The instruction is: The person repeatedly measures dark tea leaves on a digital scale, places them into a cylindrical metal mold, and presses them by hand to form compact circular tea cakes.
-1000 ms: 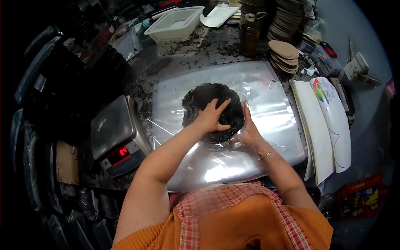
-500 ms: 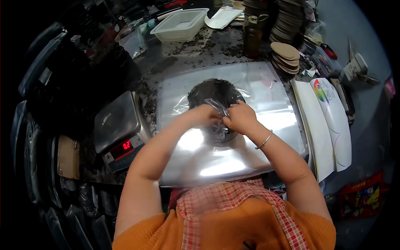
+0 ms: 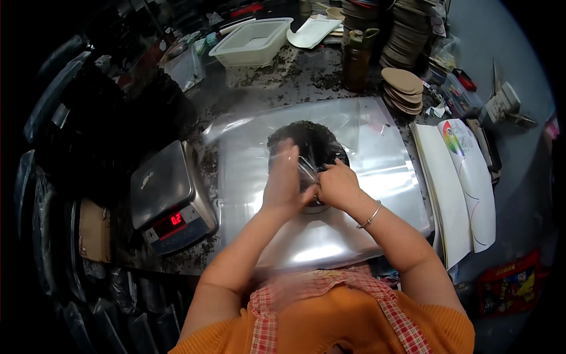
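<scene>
A round, dark, flaky mass lies in the middle of a stack of clear plastic sheets on the table. Crumpled clear film stretches over its near part and catches the light. My left hand is held over the left side of the mass, fingers straight and slightly blurred, thumb toward the other hand. At the mass's right edge, my right hand has its fingers curled in on the film. The fingertips of that hand are partly hidden.
A weighing scale with a lit red display stands left of the sheets. On the right lie large white paper sheets. Farther back are a white plastic tub, a brown bottle and stacked round discs.
My left hand has let go of the film and straightened out from a pinch, its fingers now pointing away from me. A sheet's far left corner has lifted. The right hand stays at the film.
</scene>
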`<action>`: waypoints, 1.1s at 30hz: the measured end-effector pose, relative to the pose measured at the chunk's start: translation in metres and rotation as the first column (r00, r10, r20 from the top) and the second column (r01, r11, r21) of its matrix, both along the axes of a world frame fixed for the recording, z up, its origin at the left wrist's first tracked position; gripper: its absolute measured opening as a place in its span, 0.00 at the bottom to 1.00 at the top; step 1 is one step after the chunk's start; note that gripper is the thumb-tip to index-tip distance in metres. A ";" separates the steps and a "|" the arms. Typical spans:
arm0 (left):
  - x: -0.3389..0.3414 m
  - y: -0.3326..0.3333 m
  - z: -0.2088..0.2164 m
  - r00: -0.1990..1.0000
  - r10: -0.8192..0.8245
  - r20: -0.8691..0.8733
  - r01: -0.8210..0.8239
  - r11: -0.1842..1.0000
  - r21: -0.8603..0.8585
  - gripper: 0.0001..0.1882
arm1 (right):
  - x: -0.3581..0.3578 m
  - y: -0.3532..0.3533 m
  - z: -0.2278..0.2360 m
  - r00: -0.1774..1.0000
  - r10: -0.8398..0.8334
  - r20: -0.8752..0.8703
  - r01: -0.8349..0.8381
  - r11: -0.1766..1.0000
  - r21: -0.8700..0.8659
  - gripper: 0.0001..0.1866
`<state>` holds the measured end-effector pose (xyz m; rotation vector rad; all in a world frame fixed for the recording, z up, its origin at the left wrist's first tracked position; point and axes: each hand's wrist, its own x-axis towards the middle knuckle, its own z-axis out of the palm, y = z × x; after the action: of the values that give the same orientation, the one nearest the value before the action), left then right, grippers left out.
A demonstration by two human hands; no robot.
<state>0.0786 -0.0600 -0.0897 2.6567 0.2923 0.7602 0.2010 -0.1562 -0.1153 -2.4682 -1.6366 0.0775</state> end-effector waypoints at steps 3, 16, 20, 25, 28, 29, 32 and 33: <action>0.024 0.014 -0.002 0.850 0.055 -0.523 -0.094 0.994 -0.048 0.21 | 0.010 -0.008 0.012 0.970 0.085 -0.228 -0.080 0.996 0.034 0.15; -0.023 0.074 -0.007 0.976 -0.209 0.067 0.139 0.349 -0.927 0.17 | 0.016 0.010 -0.012 0.908 0.073 -0.413 -0.038 0.995 0.093 0.44; -0.019 0.146 -0.094 0.925 0.194 0.327 0.336 -0.016 -0.942 0.23 | 0.000 0.019 -0.008 0.893 0.110 -0.437 -0.043 0.986 0.160 0.42; 0.054 0.114 -0.016 0.869 -0.262 0.420 0.431 -0.018 -0.902 0.25 | 0.008 0.013 0.004 0.872 0.107 -0.478 -0.037 0.988 0.152 0.34; 0.055 0.113 -0.031 0.859 -0.508 -0.055 0.473 0.831 -0.294 0.13 | -0.002 0.000 0.001 0.644 -0.032 -0.764 0.537 0.730 0.422 0.23; 0.055 0.107 -0.033 0.858 -0.510 -0.056 0.473 0.829 -0.299 0.13 | 0.001 0.004 -0.006 0.563 0.219 -0.797 0.618 0.528 0.582 0.28; 0.055 0.090 -0.029 0.955 -0.245 -0.165 0.271 0.950 0.156 0.12 | -0.002 0.010 0.007 0.811 0.273 -0.517 0.253 0.634 0.731 0.31; 0.053 0.089 -0.027 0.955 -0.246 -0.166 0.272 0.949 0.157 0.12 | 0.002 0.010 0.003 0.933 0.236 -0.272 -0.023 0.793 0.608 0.32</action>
<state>0.1315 0.0287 -0.1164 2.8471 -0.0958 0.5329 0.2034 -0.1466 -0.1124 -1.7484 -1.4025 -0.0038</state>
